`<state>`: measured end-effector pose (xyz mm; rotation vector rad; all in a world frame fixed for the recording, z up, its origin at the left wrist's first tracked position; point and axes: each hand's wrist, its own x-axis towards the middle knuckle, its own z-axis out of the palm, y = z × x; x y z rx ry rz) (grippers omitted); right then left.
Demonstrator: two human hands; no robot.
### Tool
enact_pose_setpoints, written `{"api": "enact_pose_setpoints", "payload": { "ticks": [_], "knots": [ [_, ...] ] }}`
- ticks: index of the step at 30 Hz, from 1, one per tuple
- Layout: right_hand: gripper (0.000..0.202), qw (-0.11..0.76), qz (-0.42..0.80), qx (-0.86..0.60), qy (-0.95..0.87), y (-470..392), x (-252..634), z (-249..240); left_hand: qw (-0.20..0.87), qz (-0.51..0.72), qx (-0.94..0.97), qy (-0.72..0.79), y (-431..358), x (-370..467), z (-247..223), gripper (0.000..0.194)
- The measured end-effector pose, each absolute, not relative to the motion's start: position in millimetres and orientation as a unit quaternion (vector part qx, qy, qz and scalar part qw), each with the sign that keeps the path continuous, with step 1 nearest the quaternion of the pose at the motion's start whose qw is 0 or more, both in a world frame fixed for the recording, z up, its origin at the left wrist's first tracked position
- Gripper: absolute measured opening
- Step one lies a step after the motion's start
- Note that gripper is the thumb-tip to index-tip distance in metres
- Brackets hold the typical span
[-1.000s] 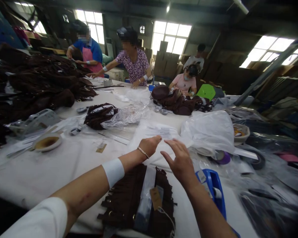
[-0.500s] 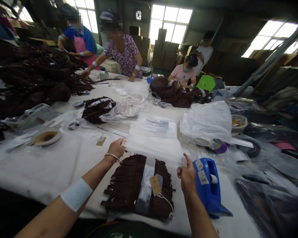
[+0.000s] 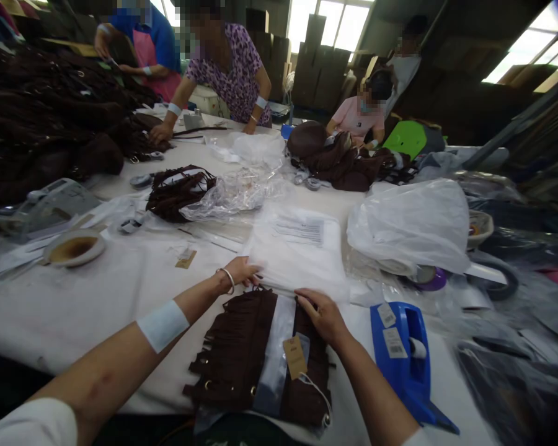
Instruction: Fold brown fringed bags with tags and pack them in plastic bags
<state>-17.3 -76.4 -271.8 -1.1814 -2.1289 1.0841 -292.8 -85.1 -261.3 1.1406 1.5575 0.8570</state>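
A dark brown fringed handbag (image 3: 242,347) lies flat before me, with a clear strip across its middle and a tan hang tag (image 3: 294,357) on a white string. Just beyond it rests a printed white translucent plastic bag (image 3: 302,260), apparently layered. My left hand (image 3: 242,271), wearing a bangle, is closed on this plastic bag's near left corner. Stretched fingers of my right hand (image 3: 323,314) reach over the handbag's top edge to the plastic bag's near edge. The thumb side is partly hidden.
A blue tape dispenser (image 3: 402,359) stands right of my right forearm. Bunched white plastic (image 3: 407,226) and tape rolls lie beyond it. A tape roll (image 3: 74,248) and a brown bag pile (image 3: 51,124) occupy the left. Several people work across the table.
My right hand has moved left from the plastic bag's near right corner to the middle of its near edge. My left hand has shifted slightly right. The camera view has tilted down.
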Motion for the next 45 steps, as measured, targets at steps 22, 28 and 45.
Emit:
{"api": "enact_pose_setpoints", "payload": {
  "ticks": [22, 28, 45],
  "knots": [
    [0.029, 0.191, 0.12, -0.356, -0.907, -137.9, 38.1, -274.2, 0.046, 0.133, 0.873, 0.466, -126.0, -311.4, -244.6, 0.01],
    [0.04, 0.273, 0.205, -0.386, -0.857, -163.1, 52.6, -295.9, 0.067, 0.216, 0.811, 0.539, -162.3, -306.7, -253.7, 0.014],
    [0.032, 0.266, 0.332, -0.394, -0.815, -85.9, 13.1, -287.5, 0.07, 0.287, 0.791, 0.537, -167.9, -284.8, -264.5, 0.028]
  ]
}}
